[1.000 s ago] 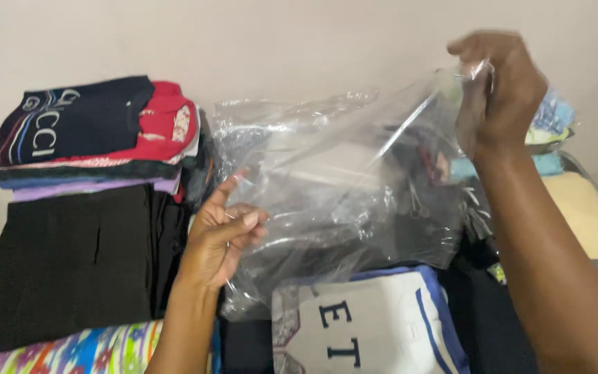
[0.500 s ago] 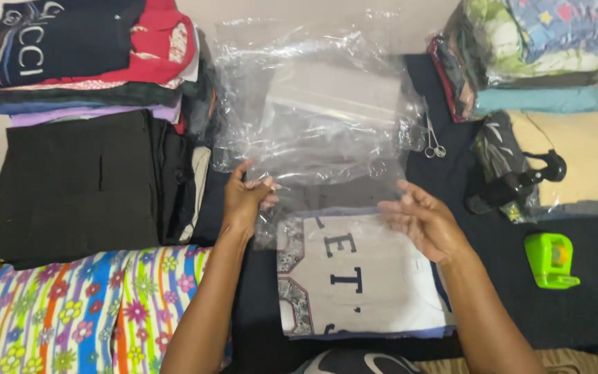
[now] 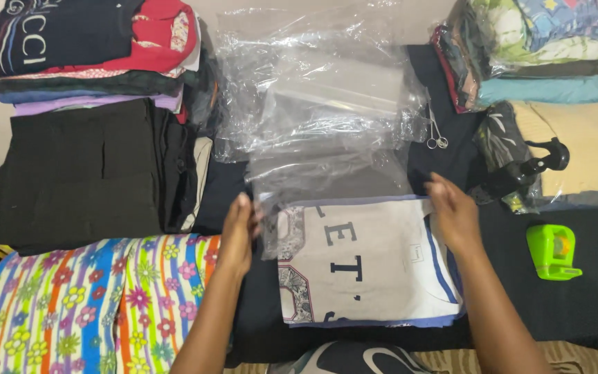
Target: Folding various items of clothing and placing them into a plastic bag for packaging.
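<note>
A folded white shirt with dark letters and blue trim (image 3: 368,266) lies on a dark cloth in front of me. A clear plastic bag (image 3: 327,181) covers its far end. My left hand (image 3: 238,232) pinches the bag's near left edge beside the shirt. My right hand (image 3: 452,211) grips the bag's right side at the shirt's top right corner. More clear plastic bags (image 3: 313,90) are heaped behind.
Folded clothes are stacked at the back left (image 3: 91,55) over a black garment (image 3: 84,173). A floral striped cloth (image 3: 84,305) lies at front left. Bagged clothes (image 3: 541,41), small scissors (image 3: 437,142), a black tool (image 3: 534,166) and a green tape dispenser (image 3: 554,251) are at right.
The bag was held up in the air by my right hand; it now lies down over the shirt's far end. Both hands have moved apart to the bag's sides.
</note>
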